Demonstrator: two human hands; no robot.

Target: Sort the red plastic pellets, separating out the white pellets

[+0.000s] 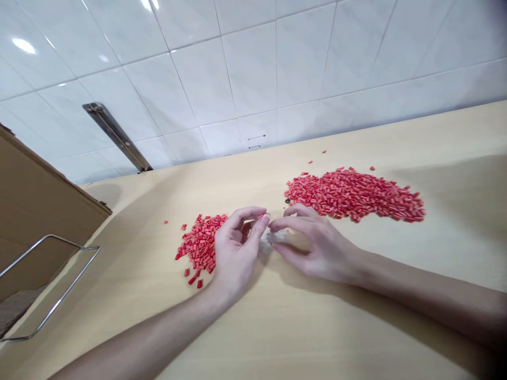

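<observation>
My left hand [238,248] is closed in a pinch, thumb against fingers, on a small red tube piece [260,216] that barely shows at the fingertips. Facing it, my right hand [315,240] has its fingers bent and its thumb apart from the index finger, with nothing visible held. Below the fingertips lie small whitish, translucent pieces [268,240], partly hidden and blurred. A smaller heap of short red tubes [201,244] sits just left of my left hand. Beyond my right hand spreads a larger heap of slimmer red pieces [354,192].
The pale wooden table [253,338] meets a white tiled wall [253,68] at the back. A cardboard box [43,195] and a bent metal wire frame [59,306] stand at the left. A metal bracket [119,138] leans by the wall. A small black ring [287,201] lies by the larger heap.
</observation>
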